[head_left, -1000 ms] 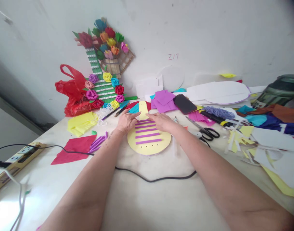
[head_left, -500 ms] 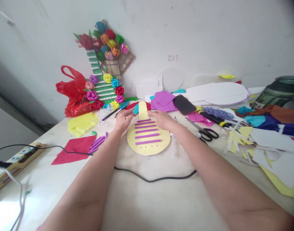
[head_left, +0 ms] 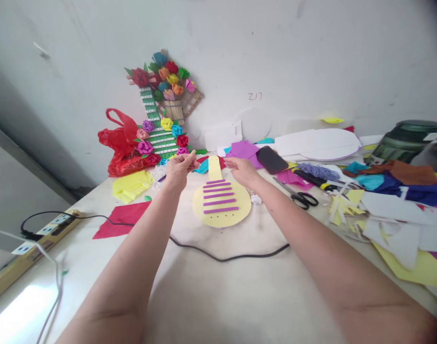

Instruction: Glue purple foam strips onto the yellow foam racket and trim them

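A yellow guitar-shaped board [head_left: 221, 219] lies on the table in front of me, with several purple strips [head_left: 218, 202] across its body and a row of small holes near its lower edge. My left hand [head_left: 181, 170] is raised to the left of the board's neck, fingers loosely bent and thumb apart, with nothing visible in it. To the right of the neck, my right hand [head_left: 241, 171] hovers with fingers stretched out, holding nothing. Neither hand appears to touch the board.
Behind stands a green guitar-shaped craft [head_left: 161, 139] with paper flowers, beside a red plastic bag [head_left: 120, 143]. At right lie a phone [head_left: 271, 159], scissors [head_left: 300, 198] and paper scraps [head_left: 400, 207]. A black cable [head_left: 221, 259] crosses the table from the power strip [head_left: 35, 255].
Both hands have come away from the neck. My left hand has turned, with its fingers more bent. The board's strips look the same, and the view has shifted slightly.
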Action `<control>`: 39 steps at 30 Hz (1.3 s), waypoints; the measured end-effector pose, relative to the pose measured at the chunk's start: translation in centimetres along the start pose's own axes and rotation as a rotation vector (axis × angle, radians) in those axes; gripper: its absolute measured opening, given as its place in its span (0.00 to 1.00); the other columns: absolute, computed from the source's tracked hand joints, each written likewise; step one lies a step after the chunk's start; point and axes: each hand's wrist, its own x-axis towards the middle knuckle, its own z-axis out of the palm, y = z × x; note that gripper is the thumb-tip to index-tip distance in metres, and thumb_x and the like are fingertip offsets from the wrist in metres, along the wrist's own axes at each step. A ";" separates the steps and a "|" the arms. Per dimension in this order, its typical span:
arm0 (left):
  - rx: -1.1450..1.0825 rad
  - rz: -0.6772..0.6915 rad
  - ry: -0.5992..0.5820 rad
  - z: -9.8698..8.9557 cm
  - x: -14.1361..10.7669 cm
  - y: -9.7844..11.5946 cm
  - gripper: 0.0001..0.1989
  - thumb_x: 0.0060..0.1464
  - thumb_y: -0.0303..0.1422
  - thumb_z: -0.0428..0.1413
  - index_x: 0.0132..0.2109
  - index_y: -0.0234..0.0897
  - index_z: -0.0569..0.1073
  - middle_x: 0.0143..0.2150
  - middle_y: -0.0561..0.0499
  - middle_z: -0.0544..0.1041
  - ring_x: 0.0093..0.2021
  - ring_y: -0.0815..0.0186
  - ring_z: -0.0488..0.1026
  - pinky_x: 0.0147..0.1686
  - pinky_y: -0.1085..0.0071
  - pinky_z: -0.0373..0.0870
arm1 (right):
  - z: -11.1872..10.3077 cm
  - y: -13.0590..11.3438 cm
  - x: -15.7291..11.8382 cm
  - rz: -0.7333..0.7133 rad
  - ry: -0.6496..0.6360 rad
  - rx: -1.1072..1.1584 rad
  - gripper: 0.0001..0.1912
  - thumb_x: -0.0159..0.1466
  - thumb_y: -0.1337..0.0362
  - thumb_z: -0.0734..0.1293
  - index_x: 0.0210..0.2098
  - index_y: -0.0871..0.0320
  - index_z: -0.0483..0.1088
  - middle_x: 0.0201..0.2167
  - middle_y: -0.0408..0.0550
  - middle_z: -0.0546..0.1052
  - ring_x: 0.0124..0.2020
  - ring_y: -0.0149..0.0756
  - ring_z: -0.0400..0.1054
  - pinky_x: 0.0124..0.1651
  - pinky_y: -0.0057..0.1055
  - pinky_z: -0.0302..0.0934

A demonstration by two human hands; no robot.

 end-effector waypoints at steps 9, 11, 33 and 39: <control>0.007 0.151 -0.065 3.8 -5.0 3.2 0.20 0.47 0.47 0.56 0.20 0.35 0.64 0.17 0.55 0.67 0.20 0.73 0.66 0.26 0.75 0.65 | -1.1 -6.7 -3.6 0.223 -0.441 0.683 0.24 0.52 0.78 0.63 0.49 0.60 0.66 0.37 0.52 0.77 0.26 0.32 0.73 0.29 0.27 0.66; 0.065 0.197 -0.032 3.9 -5.8 3.6 0.22 0.49 0.47 0.55 0.18 0.35 0.62 0.16 0.55 0.64 0.19 0.74 0.64 0.25 0.76 0.64 | -1.2 -6.9 -4.6 0.249 -0.466 0.714 0.17 0.53 0.74 0.66 0.43 0.63 0.69 0.27 0.49 0.78 0.25 0.31 0.71 0.27 0.26 0.65; -0.131 -0.137 -0.194 2.5 -11.8 0.7 0.23 0.45 0.48 0.58 0.19 0.36 0.59 0.12 0.62 0.50 0.12 0.79 0.49 0.17 0.77 0.62 | -1.3 -6.6 -7.1 -0.145 0.041 0.416 0.07 0.56 0.62 0.65 0.30 0.59 0.71 0.31 0.46 0.77 0.36 0.32 0.70 0.43 0.32 0.61; -0.362 -0.094 -0.170 1.2 -11.6 0.5 0.13 0.39 0.36 0.64 0.24 0.33 0.69 0.19 0.56 0.67 0.22 0.75 0.66 0.33 0.72 0.71 | -0.5 -5.9 -7.3 -0.333 0.043 -0.269 0.13 0.54 0.75 0.63 0.37 0.59 0.73 0.41 0.52 0.76 0.45 0.38 0.66 0.49 0.34 0.57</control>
